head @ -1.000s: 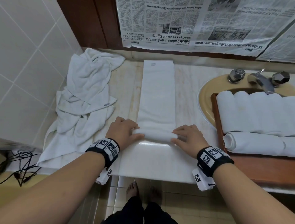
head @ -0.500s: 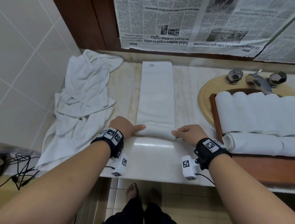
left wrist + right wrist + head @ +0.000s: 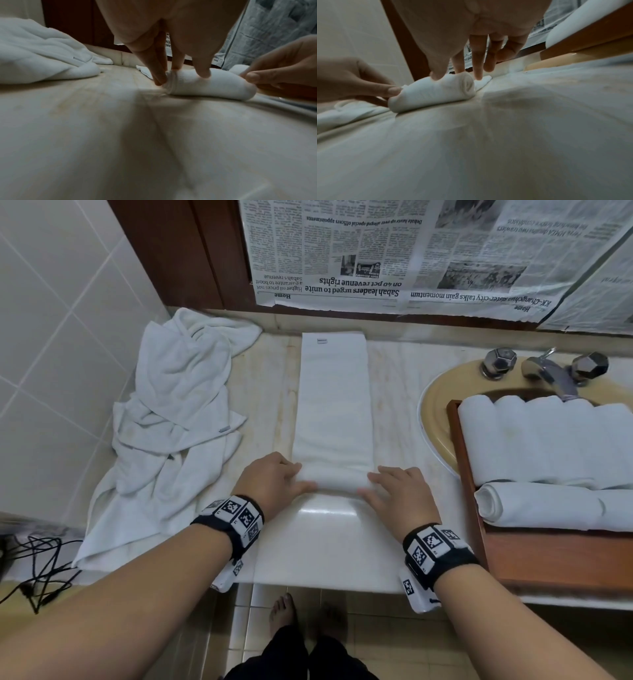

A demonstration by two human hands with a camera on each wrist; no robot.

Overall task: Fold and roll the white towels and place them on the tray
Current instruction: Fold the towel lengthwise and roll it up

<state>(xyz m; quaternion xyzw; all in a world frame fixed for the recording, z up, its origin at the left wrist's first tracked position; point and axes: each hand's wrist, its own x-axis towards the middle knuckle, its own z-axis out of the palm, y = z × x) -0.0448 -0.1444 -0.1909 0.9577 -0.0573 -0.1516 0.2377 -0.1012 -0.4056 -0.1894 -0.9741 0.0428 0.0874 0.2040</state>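
On the left, the heap of loose towels (image 3: 164, 419) lies crumpled on the counter (image 3: 329, 546), just beside your working strip. A trailing corner could catch in the roll if you drift that way.

Your left hand (image 3: 270, 482) presses the left end of the roll (image 3: 337, 482), fingers nearly straight on top and at the end face, thumb low at the near side; it is not wrapped round the roll. The left wrist view shows the end layers (image 3: 169, 82) slightly fanned, so uneven pressure here would likely cone that end.

The folded towel (image 3: 332, 402) runs flat from the roll to the back wall, mostly unrolled. Steer off-line and the roll may skew.

Your right hand (image 3: 399, 496) bears likewise on the right end, fingers extended.

At right, the tray (image 3: 460, 453) across the basin already holds rolled towels (image 3: 544, 440); a slack roll may unwind in transfer.
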